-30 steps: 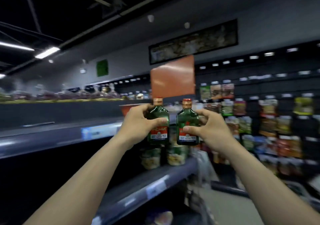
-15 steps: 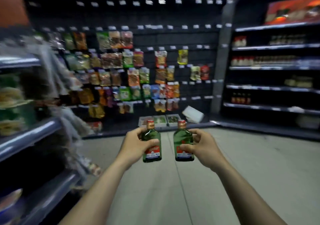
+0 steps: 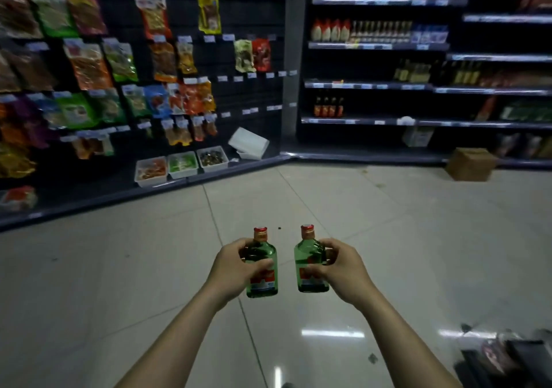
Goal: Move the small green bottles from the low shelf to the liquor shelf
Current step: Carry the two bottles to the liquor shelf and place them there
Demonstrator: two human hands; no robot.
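I hold two small green bottles upright in front of me over the tiled floor. My left hand (image 3: 231,268) grips the left green bottle (image 3: 262,263), which has a red cap and a red label. My right hand (image 3: 343,268) grips the right green bottle (image 3: 310,260), which looks the same. The two bottles are a short gap apart. Far ahead on the right stands a dark shelf unit with rows of bottles (image 3: 376,45).
A pegboard wall of hanging snack bags (image 3: 119,68) fills the left. White bins (image 3: 182,165) and a white box (image 3: 249,145) sit at its base. A cardboard box (image 3: 470,163) rests on the floor at right. Dark goods lie at the lower right (image 3: 507,354).
The view has swung right, away from the near shelf and towards the corner and the bottle shelves. Both hands keep their bottles and now sit lower in view.
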